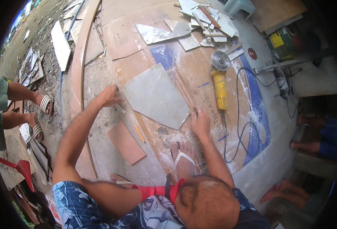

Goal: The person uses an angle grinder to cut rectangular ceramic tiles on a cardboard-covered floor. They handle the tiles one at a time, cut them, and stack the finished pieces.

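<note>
Grey tile (157,95): lies flat, mostly or wholly on cardboard sheet (237,141), betw. the two hands, ahead of the person's bare-toed foot (184,160). Long axis runs approx. upper L to lower R, i.e. from L hand (110,96) twd. R hand (200,121). R hand is nearer: its fingertips are at the lower R edge, contact probable. From R fingers, tile extends L and away from the body. L hand sits just beside the L corner; contact n/c (not confirmed).

Appearance: pale grey, approx. 5-sided, straight edges, one blunt pt. facing away. Faint light marks on surface; no thru-crack noted.

Adj. items, by size: yellow angle grinder (219,82), R of tile, apart, disc end away from person, cord trailing twd. the body. Pinkish rect. piece (126,143), below-L of tile, apart.

Fingers: R curled, thumb and index close together at tile edge; firm grip vs. mere touch can't be told. L bent, partly blurred; whether anything is held, can't tell.

Smallest: yellow-orange pencil (140,134), betw. pinkish piece and tile, touching neither.
</note>
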Demonstrator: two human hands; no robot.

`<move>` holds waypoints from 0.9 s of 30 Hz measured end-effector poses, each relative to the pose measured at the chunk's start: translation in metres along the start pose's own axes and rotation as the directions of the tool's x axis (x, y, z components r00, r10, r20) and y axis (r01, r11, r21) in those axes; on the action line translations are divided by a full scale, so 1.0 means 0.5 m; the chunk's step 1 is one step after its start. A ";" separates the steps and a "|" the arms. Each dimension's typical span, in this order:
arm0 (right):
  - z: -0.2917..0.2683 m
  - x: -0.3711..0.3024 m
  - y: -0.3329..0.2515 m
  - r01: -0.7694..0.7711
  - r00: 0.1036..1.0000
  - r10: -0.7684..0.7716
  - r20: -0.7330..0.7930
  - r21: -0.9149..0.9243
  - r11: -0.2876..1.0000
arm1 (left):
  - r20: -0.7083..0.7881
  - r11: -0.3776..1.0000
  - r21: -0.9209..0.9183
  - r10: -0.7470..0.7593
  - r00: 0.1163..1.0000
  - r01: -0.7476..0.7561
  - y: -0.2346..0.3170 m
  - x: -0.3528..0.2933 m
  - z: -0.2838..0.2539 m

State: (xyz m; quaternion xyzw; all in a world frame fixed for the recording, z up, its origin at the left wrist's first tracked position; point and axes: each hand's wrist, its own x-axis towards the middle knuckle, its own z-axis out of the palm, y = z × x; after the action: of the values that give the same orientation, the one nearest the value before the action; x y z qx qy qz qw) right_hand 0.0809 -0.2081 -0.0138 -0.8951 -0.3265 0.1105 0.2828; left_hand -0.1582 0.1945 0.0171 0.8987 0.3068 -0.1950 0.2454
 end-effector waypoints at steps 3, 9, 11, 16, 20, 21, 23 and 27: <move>-0.018 0.012 -0.006 -0.073 0.992 0.080 0.097 -0.081 0.994 | -0.052 0.993 -0.116 -0.008 0.999 0.002 0.010 -0.011 0.032; 0.039 0.006 0.054 -0.047 0.998 0.050 0.026 -0.110 0.993 | -0.061 0.991 -0.131 -0.034 0.998 0.026 0.025 0.084 0.097; 0.050 0.035 0.067 0.006 0.985 0.015 0.171 -0.118 0.993 | -0.051 0.992 -0.098 -0.081 0.995 0.075 0.015 0.114 0.093; 0.015 0.107 0.084 -0.007 0.936 0.101 0.336 -0.271 0.963 | -0.150 0.990 0.138 -0.007 0.989 0.028 0.111 0.128 -0.001; -0.006 0.123 0.087 -0.007 0.860 0.131 0.493 -0.245 0.969 | -0.220 0.998 0.059 0.011 0.975 0.002 0.118 0.096 -0.089; -0.029 0.117 0.075 -0.159 0.812 0.228 0.538 -0.172 0.972 | -0.232 0.999 0.050 0.031 0.972 -0.020 0.125 0.097 -0.103; -0.028 0.084 0.007 -0.238 0.756 0.238 0.609 -0.083 0.968 | -0.241 0.998 0.044 0.050 0.969 -0.041 0.121 0.093 -0.118; -0.003 0.045 -0.174 -0.107 0.608 0.009 0.794 0.071 0.992 | -0.267 0.998 0.058 0.035 0.963 -0.020 0.098 0.046 -0.156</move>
State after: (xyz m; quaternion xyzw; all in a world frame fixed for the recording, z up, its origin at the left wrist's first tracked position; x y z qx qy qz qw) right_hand 0.0533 -0.1396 0.0375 -0.7470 -0.3819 0.5217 0.1552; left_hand -0.0940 0.2147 0.0842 0.9273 0.3192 -0.0769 0.1795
